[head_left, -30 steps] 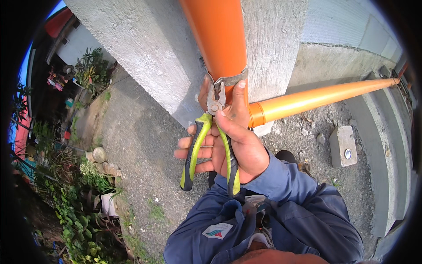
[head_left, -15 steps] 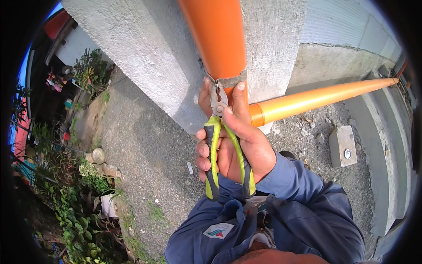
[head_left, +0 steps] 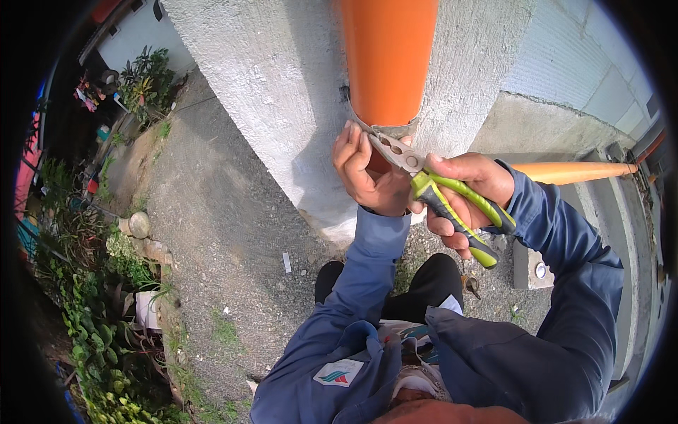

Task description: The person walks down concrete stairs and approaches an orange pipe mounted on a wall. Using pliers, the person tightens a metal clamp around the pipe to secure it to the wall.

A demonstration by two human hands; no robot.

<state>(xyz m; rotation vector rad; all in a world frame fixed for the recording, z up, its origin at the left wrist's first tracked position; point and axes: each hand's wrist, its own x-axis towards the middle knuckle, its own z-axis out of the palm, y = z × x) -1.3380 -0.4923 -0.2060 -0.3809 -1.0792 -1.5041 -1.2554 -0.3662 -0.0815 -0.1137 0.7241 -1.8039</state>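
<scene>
An orange pipe (head_left: 390, 60) runs upright along the rough concrete pillar, with a thin grey metal strap (head_left: 402, 130) wrapped round its front. My left hand (head_left: 371, 173) is beside and below the strap, fingers curled and pinching its left end. In my right hand (head_left: 474, 187) are green-and-black combination pliers (head_left: 417, 173), gripped with the handles somewhat apart. The pliers' jaws point up and left, touching or very close to the strap's left end by my left fingertips. What exactly lies between the jaws cannot be made out.
A second orange pipe (head_left: 575, 172) extends right from behind my right hand. The concrete pillar (head_left: 282, 78) stands directly ahead. At right are a concrete block (head_left: 530, 265) and a curved concrete ledge (head_left: 621, 233). Plants (head_left: 106, 339) border the gravel ground on the left.
The pliers have swung from nearly upright to slanting, handles now toward the lower right. My right hand has moved right with them, and my left hand shows more plainly at the strap's left end.
</scene>
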